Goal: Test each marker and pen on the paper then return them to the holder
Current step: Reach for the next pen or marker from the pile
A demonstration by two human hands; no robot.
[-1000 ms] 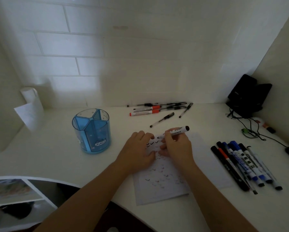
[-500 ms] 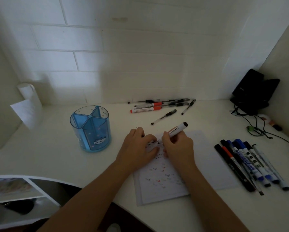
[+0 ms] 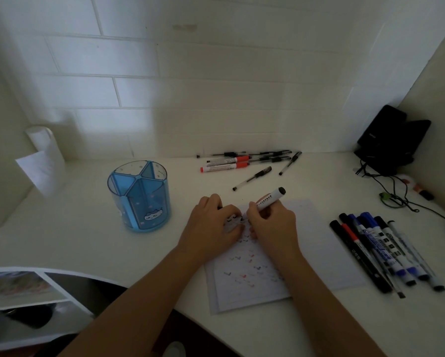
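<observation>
My right hand (image 3: 273, 225) grips a white marker with a black end (image 3: 269, 198), its tip down on the white paper (image 3: 306, 243) among several small tick marks. My left hand (image 3: 211, 228) rests on the paper's left part with curled fingers. A small dark piece shows between those fingers, seemingly the marker's cap. The blue divided holder (image 3: 141, 199) stands empty to the left of my hands. Several markers (image 3: 378, 246) lie in a row right of the paper. More pens and red-capped markers (image 3: 244, 161) lie by the back wall, and one pen (image 3: 252, 177) lies nearer.
Black devices (image 3: 391, 140) with trailing cables (image 3: 396, 199) fill the back right corner. A roll of paper (image 3: 43, 155) leans at the left wall. The desk's curved front edge runs at the lower left, above a white shelf (image 3: 23, 292).
The marker has tilted more upright in my right hand and its tip has shifted slightly on the paper. My left hand has stayed on the sheet. The camera has moved a little.
</observation>
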